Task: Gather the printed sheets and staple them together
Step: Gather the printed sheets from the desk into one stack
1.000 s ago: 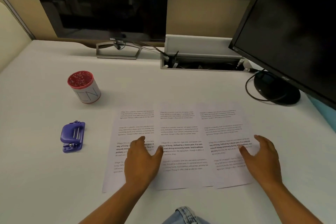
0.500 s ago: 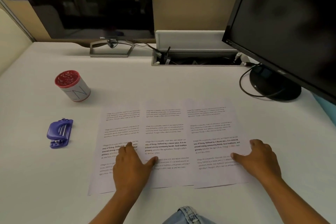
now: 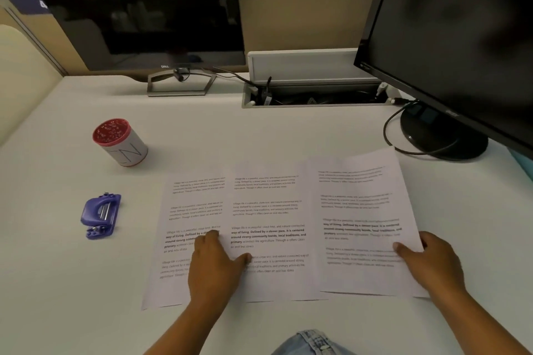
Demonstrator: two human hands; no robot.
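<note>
Here, three printed sheets side by side on a white desk (image 3: 317,135), long edges running away from the viewer, neighbours overlapping slightly. Left sheet (image 3: 187,210) and middle sheet (image 3: 268,210) flat; right sheet (image 3: 360,210) raised off the desk along its right edge, text on it blurred. Right hand (image 3: 429,262) pinching that sheet's right edge near the lower corner, thumb on top, fingers hidden beneath. Left hand (image 3: 215,265) spread flat, palm down, across the seam between left and middle sheets, gripping nothing, just pressing. Likely next: right sheet carried leftward over the middle one, so the stack lies to the left of the pinching fingers. Blue stapler (image 3: 99,216) well apart on the far left, nearer the left hand. Red-topped cup (image 3: 119,141) behind the stapler.
</note>
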